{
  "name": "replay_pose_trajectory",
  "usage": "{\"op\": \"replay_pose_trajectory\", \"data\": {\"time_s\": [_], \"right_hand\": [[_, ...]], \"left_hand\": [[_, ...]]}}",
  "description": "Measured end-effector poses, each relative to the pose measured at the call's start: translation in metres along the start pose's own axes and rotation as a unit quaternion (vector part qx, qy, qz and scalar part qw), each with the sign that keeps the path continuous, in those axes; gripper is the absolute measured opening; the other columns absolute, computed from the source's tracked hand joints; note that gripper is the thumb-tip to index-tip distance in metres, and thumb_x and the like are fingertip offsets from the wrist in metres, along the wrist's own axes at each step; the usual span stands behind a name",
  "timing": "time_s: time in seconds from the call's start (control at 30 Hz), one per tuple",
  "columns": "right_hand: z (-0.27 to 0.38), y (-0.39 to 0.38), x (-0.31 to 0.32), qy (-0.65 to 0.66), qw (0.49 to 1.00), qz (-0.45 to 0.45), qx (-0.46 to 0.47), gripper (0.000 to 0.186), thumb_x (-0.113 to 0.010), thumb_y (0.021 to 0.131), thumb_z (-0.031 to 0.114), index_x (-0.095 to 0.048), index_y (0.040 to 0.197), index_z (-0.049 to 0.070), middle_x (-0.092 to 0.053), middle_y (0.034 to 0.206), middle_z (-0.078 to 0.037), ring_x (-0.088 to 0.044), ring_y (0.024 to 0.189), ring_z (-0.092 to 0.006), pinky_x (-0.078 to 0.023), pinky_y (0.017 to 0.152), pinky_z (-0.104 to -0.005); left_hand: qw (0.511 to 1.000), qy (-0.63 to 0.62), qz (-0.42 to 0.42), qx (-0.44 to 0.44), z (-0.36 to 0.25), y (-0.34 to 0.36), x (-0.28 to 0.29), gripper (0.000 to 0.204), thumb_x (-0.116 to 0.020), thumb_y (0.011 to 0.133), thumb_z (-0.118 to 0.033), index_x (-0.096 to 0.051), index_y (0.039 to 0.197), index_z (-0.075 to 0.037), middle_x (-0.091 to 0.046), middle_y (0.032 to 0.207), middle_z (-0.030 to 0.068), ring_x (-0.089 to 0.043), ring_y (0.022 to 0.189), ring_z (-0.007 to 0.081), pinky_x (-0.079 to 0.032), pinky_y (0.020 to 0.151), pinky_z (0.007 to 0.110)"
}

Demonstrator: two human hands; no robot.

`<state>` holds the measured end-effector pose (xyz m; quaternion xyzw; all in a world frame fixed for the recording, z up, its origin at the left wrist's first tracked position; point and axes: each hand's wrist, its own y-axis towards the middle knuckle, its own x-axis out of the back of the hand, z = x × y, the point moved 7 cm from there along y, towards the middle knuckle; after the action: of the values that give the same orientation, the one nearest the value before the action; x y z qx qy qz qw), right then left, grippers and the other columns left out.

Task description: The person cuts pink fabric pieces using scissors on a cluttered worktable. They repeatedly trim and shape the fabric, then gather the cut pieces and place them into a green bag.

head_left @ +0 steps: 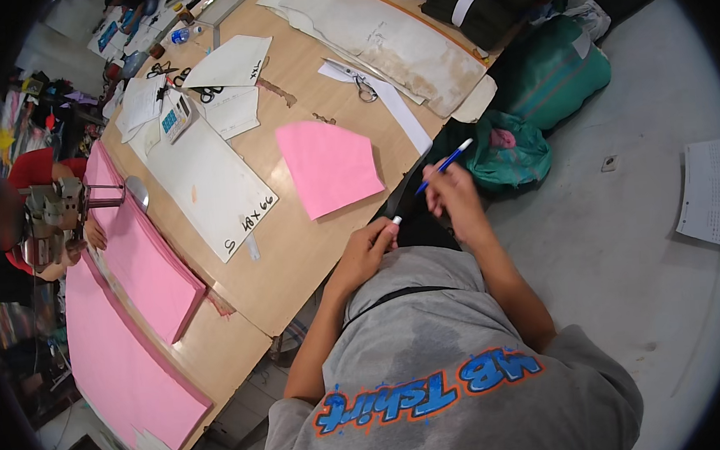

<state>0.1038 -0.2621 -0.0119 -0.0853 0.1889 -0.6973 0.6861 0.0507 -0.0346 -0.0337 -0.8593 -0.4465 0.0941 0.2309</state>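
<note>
My right hand [457, 198] is closed around a slim blue pen [449, 163] with a white end, which slants up and to the right. Just left of it, close to my waist, my left hand [365, 254] grips a small white piece [396, 220]; most of it is hidden in the fingers and I cannot tell its kind. Both hands are at the near edge of the wooden table [263, 256]. On the tabletop beyond them lies a pink fabric piece [329, 169], which neither hand touches.
White pattern sheets [210, 193], a calculator [175, 121] and scissors [363, 89] lie on the table. At left, a co-worker's hand [95, 233] is beside a cutting machine [62, 212] and pink fabric stacks [144, 267]. Green sacks [553, 73] stand on the floor at right.
</note>
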Motion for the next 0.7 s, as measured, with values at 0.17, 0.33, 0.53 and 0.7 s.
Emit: {"op": "replay_pose_trajectory", "data": {"time_s": [0.17, 0.33, 0.53, 0.7], "right_hand": [[-0.018, 0.034, 0.013, -0.016, 0.993, -0.029, 0.115, 0.024, -0.071, 0.12, 0.027, -0.071, 0.127, 0.004, -0.081, 0.106, -0.011, -0.077, 0.089, -0.0134, -0.058, 0.071, -0.0261], [-0.071, 0.045, -0.019, -0.187, 0.963, -0.051, 0.186, 0.021, -0.071, 0.117, 0.02, -0.074, 0.129, 0.003, -0.083, 0.107, -0.012, -0.08, 0.09, -0.018, -0.062, 0.076, -0.0335], [-0.096, 0.035, -0.025, -0.291, 0.935, -0.093, 0.177, 0.019, -0.076, 0.113, 0.025, -0.077, 0.117, 0.007, -0.08, 0.091, -0.015, -0.078, 0.077, -0.0297, -0.059, 0.072, -0.0414], [-0.101, 0.034, -0.034, -0.329, 0.93, -0.092, 0.133, 0.017, -0.076, 0.112, 0.023, -0.076, 0.117, 0.007, -0.079, 0.092, -0.016, -0.078, 0.077, -0.0318, -0.06, 0.072, -0.043]], "left_hand": [[0.917, 0.253, -0.217, -0.22, 0.01, 0.02, 0.033, 0.027, -0.064, 0.12, -0.024, -0.075, 0.128, -0.001, -0.076, 0.137, 0.0211, -0.065, 0.136, 0.0381, -0.051, 0.116, 0.051], [0.851, 0.397, -0.181, -0.292, 0.039, 0.062, 0.031, 0.025, -0.07, 0.115, -0.025, -0.076, 0.126, -0.003, -0.068, 0.162, 0.0121, -0.061, 0.144, 0.0394, -0.048, 0.121, 0.053], [0.833, 0.449, -0.164, -0.28, 0.063, 0.072, 0.023, 0.029, -0.074, 0.111, -0.031, -0.078, 0.123, -0.005, -0.056, 0.177, 0.0091, -0.055, 0.15, 0.0373, -0.043, 0.125, 0.056], [0.807, 0.481, -0.174, -0.296, 0.068, 0.071, 0.02, 0.03, -0.075, 0.11, -0.03, -0.081, 0.124, -0.005, -0.047, 0.185, 0.0085, -0.051, 0.152, 0.0387, -0.039, 0.127, 0.059]]}}
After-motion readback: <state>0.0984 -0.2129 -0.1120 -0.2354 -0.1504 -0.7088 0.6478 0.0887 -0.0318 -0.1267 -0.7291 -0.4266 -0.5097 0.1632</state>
